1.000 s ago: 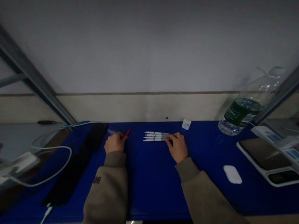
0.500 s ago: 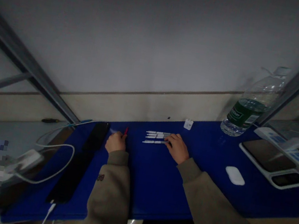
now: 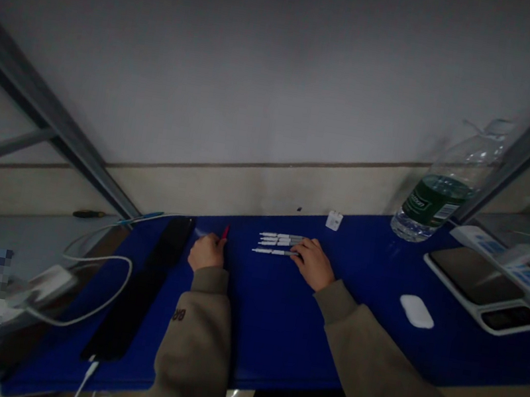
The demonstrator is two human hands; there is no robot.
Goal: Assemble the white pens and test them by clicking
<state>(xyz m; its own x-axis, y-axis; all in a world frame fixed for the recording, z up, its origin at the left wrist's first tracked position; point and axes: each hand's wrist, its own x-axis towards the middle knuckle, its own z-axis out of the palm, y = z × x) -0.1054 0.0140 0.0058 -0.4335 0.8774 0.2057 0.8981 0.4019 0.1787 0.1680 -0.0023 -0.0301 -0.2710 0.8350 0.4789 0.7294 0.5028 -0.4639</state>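
In the head view, the slim white-and-grey pens [image 3: 284, 236] lie on the blue smooth surface [image 3: 285, 322], between the two hands and a little nearer to the right one. Their placing side by side seems to me mostly done: the farther pens form a close group – I cannot count them surely – while the nearest white-and-grey pen [image 3: 269, 251] lies apart from them, with a narrow blue gap. This gap, and the left ends which are not quite in line, are what remains uneven.

The long axes of the pens run from left to right, nearly parallel to each other. Their thin tips point to the left; the grey parts point to the right, toward the right hand [image 3: 314, 263]. The right fingers are bent over these grey ends and the thumb is close to the nearest pen; whether they pinch it, I cannot tell.

The left hand [image 3: 206, 253] is curled, with thumb and fingers pressed together on a thin red stick-shaped object [image 3: 225, 232] – its visible end points away from the person, across the direction of the pens.
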